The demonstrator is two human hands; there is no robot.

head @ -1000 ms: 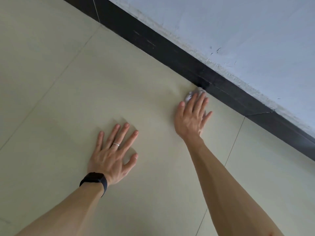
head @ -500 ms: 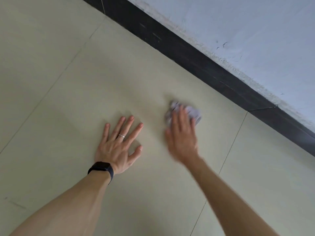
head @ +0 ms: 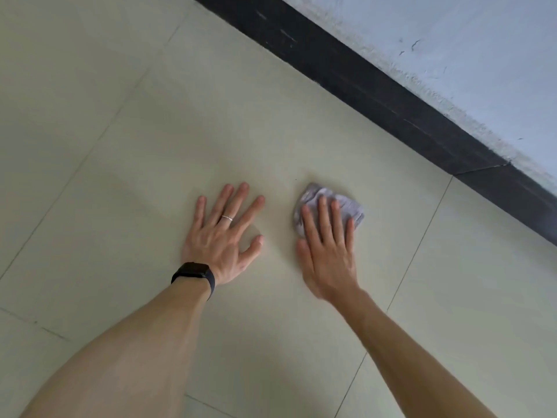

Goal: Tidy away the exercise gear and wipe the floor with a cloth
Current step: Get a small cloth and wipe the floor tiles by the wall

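A crumpled grey cloth (head: 346,203) lies on the pale tiled floor (head: 211,116). My right hand (head: 327,248) presses it flat with straight fingers; most of the cloth shows beyond the fingertips. My left hand (head: 224,236) rests flat on the floor beside it, fingers spread, with a ring on one finger and a black band on the wrist. A gap of bare tile separates the two hands. No exercise gear is in view.
A black skirting board (head: 391,95) runs diagonally along the foot of a pale wall (head: 467,49) at the upper right. Grout lines cross the floor to the left and right of my hands.
My right hand has dragged the cloth from the skirting board back toward me and leftward, close to my left hand. The left hand has stayed planted on the floor.
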